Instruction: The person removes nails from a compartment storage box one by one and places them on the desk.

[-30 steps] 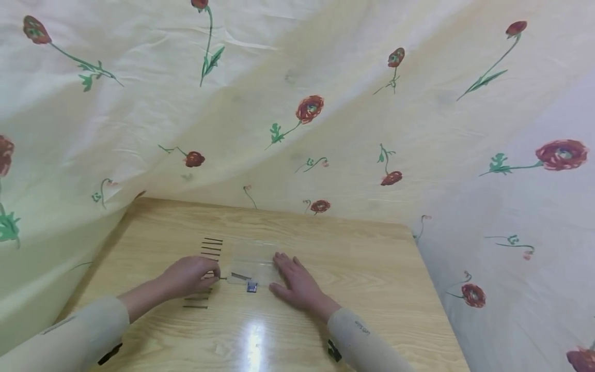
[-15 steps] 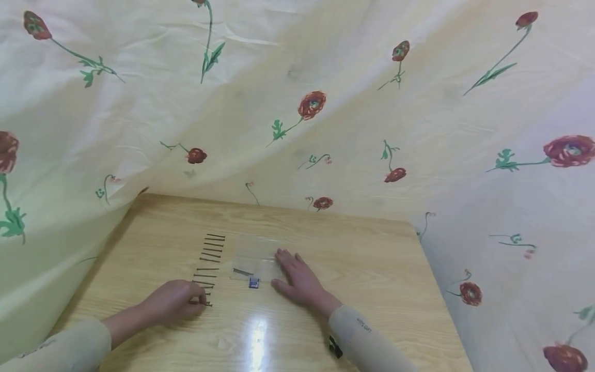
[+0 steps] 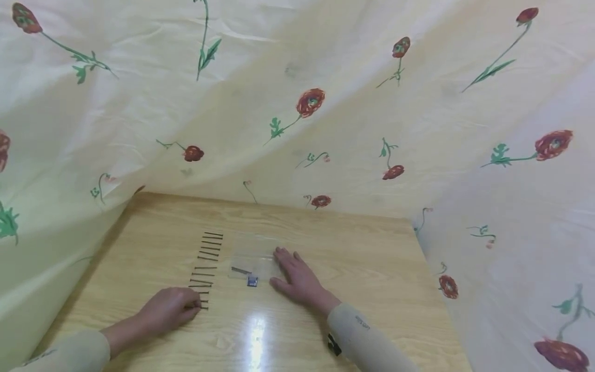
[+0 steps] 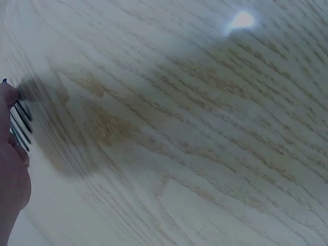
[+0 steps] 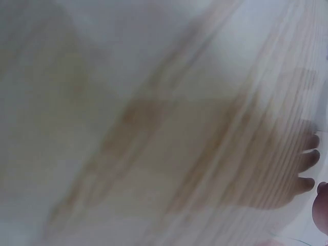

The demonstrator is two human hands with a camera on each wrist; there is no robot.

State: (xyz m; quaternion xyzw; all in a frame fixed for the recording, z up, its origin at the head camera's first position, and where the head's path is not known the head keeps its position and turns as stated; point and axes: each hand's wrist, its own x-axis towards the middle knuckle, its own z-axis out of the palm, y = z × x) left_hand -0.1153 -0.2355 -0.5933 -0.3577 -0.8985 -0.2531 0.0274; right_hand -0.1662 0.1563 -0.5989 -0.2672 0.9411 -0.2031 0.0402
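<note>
Several dark thin nails (image 3: 204, 267) lie side by side in a column on the wooden table. At the column's near end my left hand (image 3: 167, 310) pinches a nail (image 3: 204, 308) between thumb and fingers; its left part is hidden. In the left wrist view, that hand (image 4: 13, 148) shows at the left edge beside dark nails (image 4: 21, 128). A clear plastic bag (image 3: 253, 248) lies right of the column, with a dark nail or nails (image 3: 241, 270) inside its near part. My right hand (image 3: 299, 276) rests on the bag's right edge, fingers extended.
A small blue square piece (image 3: 252, 281) sits at the bag's near edge. Cream cloth with red flowers (image 3: 260, 144) hangs behind and along both sides of the table (image 3: 372, 289). Light glares off the table's front middle.
My left hand has moved from beside the bag, where it held a nail, toward me to the column's near end. Another nail now lies there. My right hand has stayed on the bag.
</note>
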